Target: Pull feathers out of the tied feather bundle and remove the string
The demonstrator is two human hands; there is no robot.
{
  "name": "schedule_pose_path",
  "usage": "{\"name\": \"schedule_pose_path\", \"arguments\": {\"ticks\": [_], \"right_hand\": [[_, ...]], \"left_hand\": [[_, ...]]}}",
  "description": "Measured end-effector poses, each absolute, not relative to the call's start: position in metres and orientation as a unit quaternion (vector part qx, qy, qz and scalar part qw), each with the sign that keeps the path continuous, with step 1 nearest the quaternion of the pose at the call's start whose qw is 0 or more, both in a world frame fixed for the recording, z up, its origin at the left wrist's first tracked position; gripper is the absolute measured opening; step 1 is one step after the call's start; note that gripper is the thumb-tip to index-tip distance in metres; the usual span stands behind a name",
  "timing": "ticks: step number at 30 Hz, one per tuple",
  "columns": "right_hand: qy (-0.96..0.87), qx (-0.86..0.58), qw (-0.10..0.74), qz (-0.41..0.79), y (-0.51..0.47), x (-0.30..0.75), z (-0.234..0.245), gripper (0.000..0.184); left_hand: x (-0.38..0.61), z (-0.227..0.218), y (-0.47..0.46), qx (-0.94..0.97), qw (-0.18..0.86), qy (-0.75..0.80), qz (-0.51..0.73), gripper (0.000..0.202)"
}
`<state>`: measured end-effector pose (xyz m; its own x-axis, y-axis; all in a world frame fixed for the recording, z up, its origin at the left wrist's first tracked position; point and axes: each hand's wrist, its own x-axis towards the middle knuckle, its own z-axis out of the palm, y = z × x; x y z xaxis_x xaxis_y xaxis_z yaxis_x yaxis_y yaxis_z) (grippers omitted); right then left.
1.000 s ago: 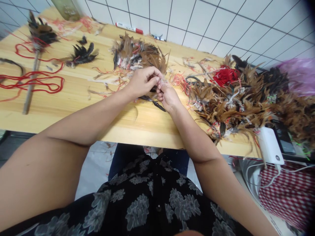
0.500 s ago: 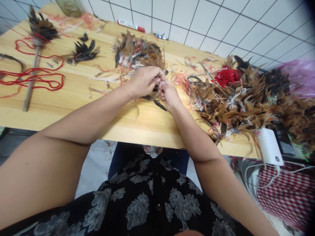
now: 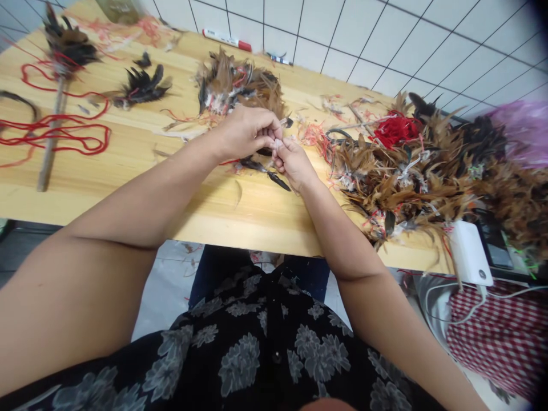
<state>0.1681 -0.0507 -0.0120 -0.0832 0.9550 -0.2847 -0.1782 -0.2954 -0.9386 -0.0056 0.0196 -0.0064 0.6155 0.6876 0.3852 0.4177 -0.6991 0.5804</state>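
White wall tiles [image 3: 327,34], divided by dark joints, are observed across the top of the frame. A pale, visibly grained wooden table [image 3: 257,220] is positioned against them. Light floor tiles [image 3: 171,282] are partly exposed below its edge, lower left of centre.

The tabletop [image 3: 257,220] looks like smooth wood, the black feather [image 3: 278,181] glossy, the purple sheet [image 3: 523,134] shiny, crinkled plastic.

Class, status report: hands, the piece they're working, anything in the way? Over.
Left hand, right hand: pinching close together. Small whitish piece between them, mostly hidden. Nearby: brown-black feather bundle beyond left hand, slender black feather beside right.
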Motion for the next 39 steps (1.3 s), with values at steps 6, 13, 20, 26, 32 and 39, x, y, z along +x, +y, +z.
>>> {"name": "schedule_pose_path", "arguments": {"ticks": [6, 13, 20, 26, 32, 39], "right_hand": [[-0.408, -0.497, 0.424, 0.638, -0.052, 0.175, -0.008, 0.044], [-0.396, -0.465, 0.41, 0.677, -0.051, 0.184, -0.005, 0.047], [-0.393, -0.452, 0.418, 0.683, -0.051, 0.19, -0.002, 0.045], [-0.399, -0.46, 0.401, 0.685, -0.051, 0.187, -0.004, 0.045], [-0.36, -0.446, 0.435, 0.694, -0.05, 0.184, -0.004, 0.043], [-0.301, -0.413, 0.45, 0.732, -0.049, 0.182, -0.009, 0.039]], "left_hand": [[-0.008, -0.009, 0.019, 0.861, 0.258, 0.3, 0.319, 0.028], [-0.006, -0.004, 0.014, 0.854, 0.265, 0.291, 0.339, 0.02], [0.001, 0.006, -0.003, 0.823, 0.319, 0.304, 0.358, 0.02], [0.008, -0.005, -0.001, 0.808, 0.29, 0.336, 0.387, 0.016], [0.011, -0.014, 0.002, 0.828, 0.192, 0.347, 0.397, 0.005], [0.008, -0.03, 0.014, 0.865, 0.113, 0.315, 0.373, 0.015]]}}
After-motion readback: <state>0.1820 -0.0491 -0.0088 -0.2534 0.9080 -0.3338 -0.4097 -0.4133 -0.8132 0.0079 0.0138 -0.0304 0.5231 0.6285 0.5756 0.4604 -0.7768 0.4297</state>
